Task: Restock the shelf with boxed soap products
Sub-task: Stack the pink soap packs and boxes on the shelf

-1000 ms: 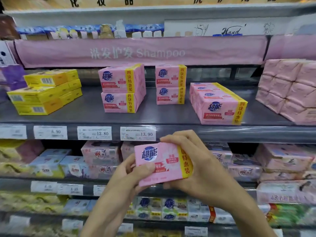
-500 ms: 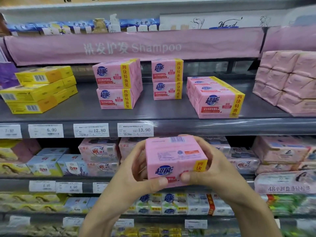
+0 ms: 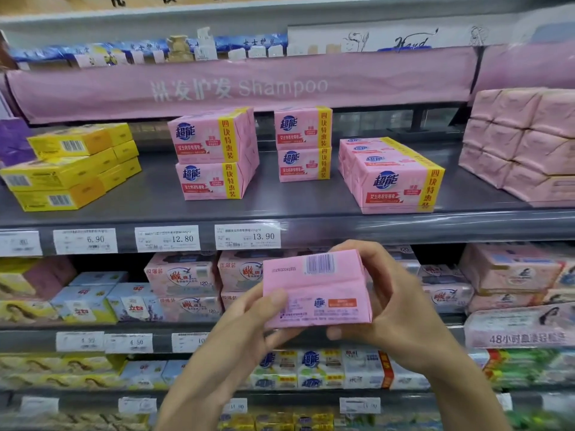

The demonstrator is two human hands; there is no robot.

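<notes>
Pink soap pack [image 3: 314, 290] is held below the grey shelf [image 3: 280, 209] edge, barcode side up. Your left hand [image 3: 245, 331] and right hand [image 3: 389, 306] grip its ends. Turn the logo face forward and set it square on the low matching pack [image 3: 392, 181].

The pink soap pack [image 3: 314, 290] presents its back only, and the small print there is too fine to read. The fingers of the left hand [image 3: 242, 331] and the right hand [image 3: 392, 306] pass behind the pack and are hidden. Both forearms are cut off by the bottom edge. The pack screens part of the goods on the shelf behind it. The leftmost price tag [image 3: 19, 243] is blurred and its figure is unreadable. The stack of pink wrapped blocks [image 3: 522, 141] is cut by the right edge, and the purple package [image 3: 14, 141] by the left. The bottom-row goods [image 3: 273, 423] are blurred beyond naming.
</notes>
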